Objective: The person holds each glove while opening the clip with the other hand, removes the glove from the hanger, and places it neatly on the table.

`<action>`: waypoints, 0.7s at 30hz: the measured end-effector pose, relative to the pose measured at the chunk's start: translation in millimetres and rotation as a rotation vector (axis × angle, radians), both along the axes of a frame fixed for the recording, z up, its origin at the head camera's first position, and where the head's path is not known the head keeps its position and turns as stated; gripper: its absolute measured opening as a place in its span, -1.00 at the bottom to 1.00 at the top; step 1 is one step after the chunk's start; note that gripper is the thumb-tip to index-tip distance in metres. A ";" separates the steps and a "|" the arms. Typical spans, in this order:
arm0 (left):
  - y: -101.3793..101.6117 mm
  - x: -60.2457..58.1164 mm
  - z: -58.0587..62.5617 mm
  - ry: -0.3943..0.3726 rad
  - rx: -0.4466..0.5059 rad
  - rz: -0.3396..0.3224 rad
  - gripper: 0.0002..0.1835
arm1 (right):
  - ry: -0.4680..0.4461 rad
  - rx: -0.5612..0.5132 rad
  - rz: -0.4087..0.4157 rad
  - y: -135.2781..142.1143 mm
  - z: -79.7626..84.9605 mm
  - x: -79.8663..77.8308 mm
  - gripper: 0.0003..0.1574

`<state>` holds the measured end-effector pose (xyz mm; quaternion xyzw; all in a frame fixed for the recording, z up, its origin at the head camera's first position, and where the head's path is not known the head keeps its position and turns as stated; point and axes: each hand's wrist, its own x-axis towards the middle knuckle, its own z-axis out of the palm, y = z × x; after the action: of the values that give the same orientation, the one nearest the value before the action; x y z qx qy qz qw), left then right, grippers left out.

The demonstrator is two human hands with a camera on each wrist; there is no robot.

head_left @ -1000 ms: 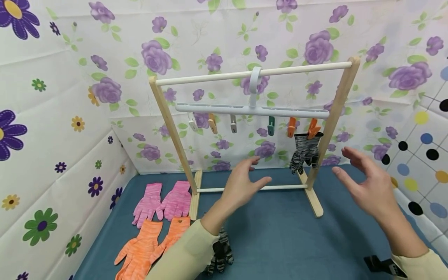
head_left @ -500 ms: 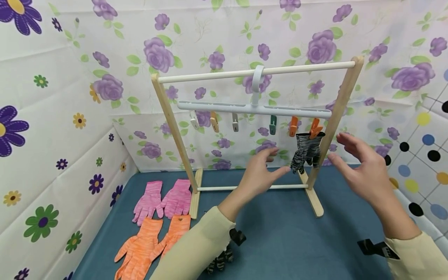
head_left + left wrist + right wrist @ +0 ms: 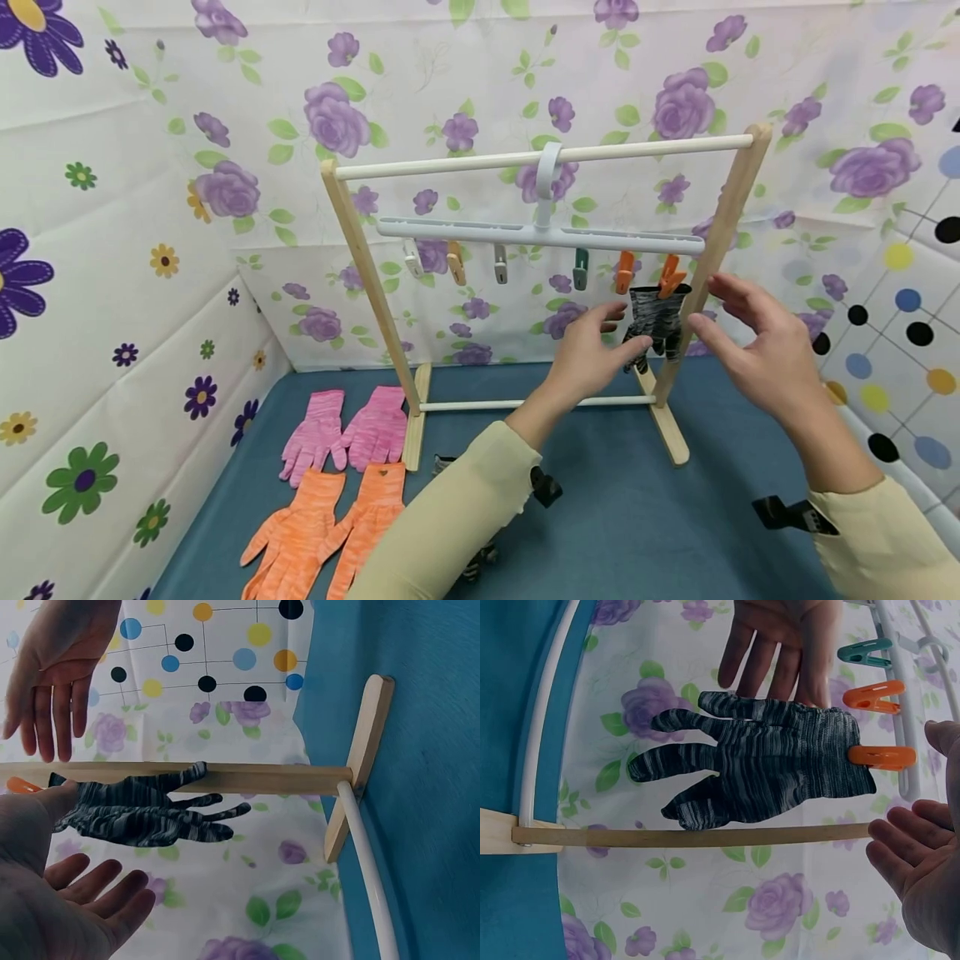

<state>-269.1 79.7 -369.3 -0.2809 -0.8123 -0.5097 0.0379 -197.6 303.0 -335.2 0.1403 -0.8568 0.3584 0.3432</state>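
Observation:
A black-and-grey striped glove (image 3: 654, 315) hangs by its cuff from an orange clip (image 3: 883, 757) at the right end of the white hanger (image 3: 465, 230). My left hand (image 3: 588, 354) is just left of the glove, fingers relaxed, its thumb overlapping the glove in the head view. To the right, my right hand (image 3: 765, 350) is held beside the rack's right post, palm toward the glove, holding nothing. In the right wrist view, the left hand (image 3: 784, 652) shows behind the glove with fingers extended.
The hanger hooks over the top rail of a wooden rack (image 3: 367, 283). Several more clips, such as a green clip (image 3: 581, 269), line it. Pink gloves (image 3: 375, 425) and orange gloves (image 3: 303, 525) lie at left. Another striped glove (image 3: 480, 560) is mostly hidden under my left sleeve.
My left hand has moved right, up to the hanging glove. My right hand has come left and slightly up toward it. The glove stays clipped in place.

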 end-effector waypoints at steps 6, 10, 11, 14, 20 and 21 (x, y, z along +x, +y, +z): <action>10.4 -4.6 0.1 0.008 -0.009 0.034 -0.35 | -0.012 -0.017 0.009 -2.3 2.8 -2.7 -0.21; 14.3 -6.8 1.4 0.026 -0.021 0.043 -0.45 | -0.021 -0.023 0.008 -4.3 4.9 -3.7 -0.23; 14.8 -6.9 1.8 0.031 -0.021 0.045 -0.48 | -0.024 -0.022 0.005 -4.9 5.6 -3.8 -0.23; 15.3 -6.4 2.5 0.039 -0.010 0.048 -0.56 | -0.026 -0.031 0.007 -6.7 6.9 -4.1 -0.25; 13.3 -3.4 1.9 0.051 -0.002 0.044 -0.62 | -0.028 -0.057 0.035 -9.1 6.9 -6.2 -0.28; 12.7 -3.0 1.8 0.050 0.002 0.040 -0.62 | -0.032 -0.059 0.037 -9.7 7.1 -6.4 -0.28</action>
<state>-272.1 92.4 -367.6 -0.2771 -0.8160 -0.5026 0.0689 -204.0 293.3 -328.1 0.1402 -0.8484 0.3922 0.3267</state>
